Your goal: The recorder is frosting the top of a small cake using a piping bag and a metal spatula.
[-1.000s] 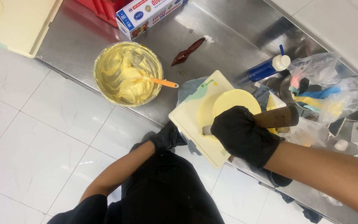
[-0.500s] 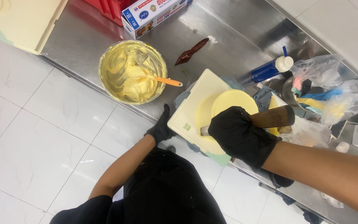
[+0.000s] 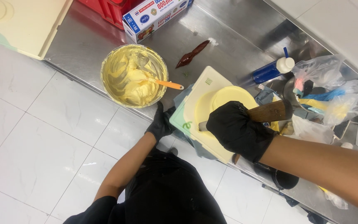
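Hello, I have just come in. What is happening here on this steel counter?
A person in black gloves is working on a round pale yellow cake that sits on a cream board. The right hand holds a wooden-handled spatula against the cake. The left hand grips the near edge of the board. Beside it stands a metal bowl of yellow cream with an orange-handled spatula resting inside.

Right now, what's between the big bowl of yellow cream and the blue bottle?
In the head view, a dark brown smear lies on the steel counter between the bowl and the blue bottle.
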